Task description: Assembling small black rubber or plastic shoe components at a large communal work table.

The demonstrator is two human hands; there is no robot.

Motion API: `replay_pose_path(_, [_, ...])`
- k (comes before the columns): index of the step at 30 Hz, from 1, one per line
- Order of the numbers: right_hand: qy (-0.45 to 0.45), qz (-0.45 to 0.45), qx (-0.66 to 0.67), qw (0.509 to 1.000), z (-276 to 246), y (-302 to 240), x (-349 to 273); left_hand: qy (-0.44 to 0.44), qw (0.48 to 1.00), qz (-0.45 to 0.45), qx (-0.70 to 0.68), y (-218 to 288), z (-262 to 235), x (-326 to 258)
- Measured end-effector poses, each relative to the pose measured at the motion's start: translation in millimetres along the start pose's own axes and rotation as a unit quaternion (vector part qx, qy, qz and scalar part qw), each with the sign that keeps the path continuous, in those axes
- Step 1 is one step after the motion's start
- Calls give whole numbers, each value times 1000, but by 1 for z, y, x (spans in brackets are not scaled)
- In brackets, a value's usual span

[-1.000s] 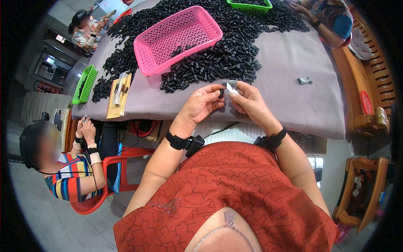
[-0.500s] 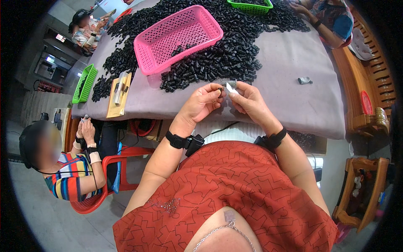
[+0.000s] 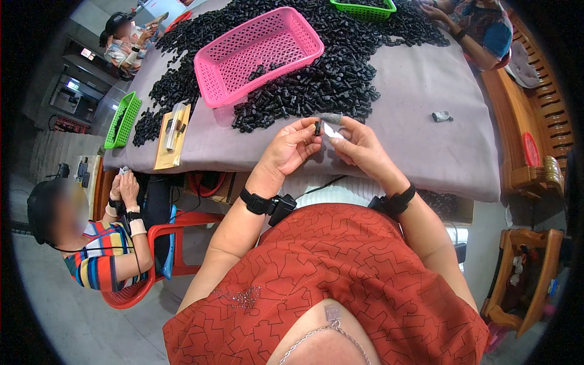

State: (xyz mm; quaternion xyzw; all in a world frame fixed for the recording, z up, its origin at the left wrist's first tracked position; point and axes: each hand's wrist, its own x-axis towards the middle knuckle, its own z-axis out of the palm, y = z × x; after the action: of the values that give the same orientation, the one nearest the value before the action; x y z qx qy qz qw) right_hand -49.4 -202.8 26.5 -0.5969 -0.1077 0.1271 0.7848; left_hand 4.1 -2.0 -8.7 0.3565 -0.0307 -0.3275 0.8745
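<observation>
My left hand [image 3: 291, 148] pinches a small black cylindrical part [image 3: 317, 128] between thumb and fingers above the near edge of the table [image 3: 426, 143]. My right hand [image 3: 360, 148] holds a small white piece [image 3: 331, 130] right beside that part, fingertips nearly touching the left hand's. Both wrists wear black bands. A large heap of the same black parts [image 3: 328, 79] lies just beyond my hands, around a pink plastic basket [image 3: 258, 55] holding a few of them.
A green basket [image 3: 122, 119] and a flat yellow card with a clear tube [image 3: 173, 128] lie at the table's left end. Another green basket [image 3: 364, 8] is far off. A small grey item [image 3: 441, 115] lies right. Other people sit left, far left and far right. Wooden furniture stands right.
My hands stay together at the same spot; the fingers shift only slightly around the black part and white piece.
</observation>
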Motion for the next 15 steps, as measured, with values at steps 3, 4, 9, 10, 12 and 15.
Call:
replay_pose_path(3, [-39,-10,-39,998,-1,1,0,-5,1000,4,7,0,0,0])
replay_pose_path(4, [-39,-9,-39,998,0,0,-1,-12,1000,7,14,0,2,0])
replay_pose_path(9, [-61,-6,-78,995,0,-4,-3,-23,999,6,35,-1,9,0])
replay_pose_path(10, [-61,-6,-78,995,0,-4,-3,-31,999,7,39,-1,9,-1])
replay_pose_path(12, [-60,-7,-89,994,0,-4,-3,-33,999,5,41,-1,6,0])
replay_pose_path(15, [-61,6,-63,996,3,-7,-3,-35,999,2,35,-2,2,0])
